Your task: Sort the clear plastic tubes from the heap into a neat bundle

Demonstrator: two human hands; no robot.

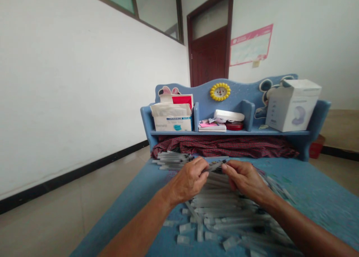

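Note:
My left hand (192, 178) is closed around a slim translucent pen-like tube (215, 166). At the tube's dark end, the fingertips of my right hand (244, 176) are pinched together on it. Below both hands lies a loose pile of similar translucent tubes (221, 201), some with dark ends. Short clear caps (183, 239) are scattered at the near side of the pile. Beyond my left hand rests another bunch of tubes (171, 160). Thin slender pieces (276, 186) lie to the right, partly hidden by my right hand and forearm.
The blue desk (322, 189) carries a raised shelf (224, 133) at its back. On it stand a mask box (173, 123), stacked papers (212, 128), a white carton (293, 105) and a yellow clock (220, 92). Folded checked cloth (224, 146) lies beneath the shelf.

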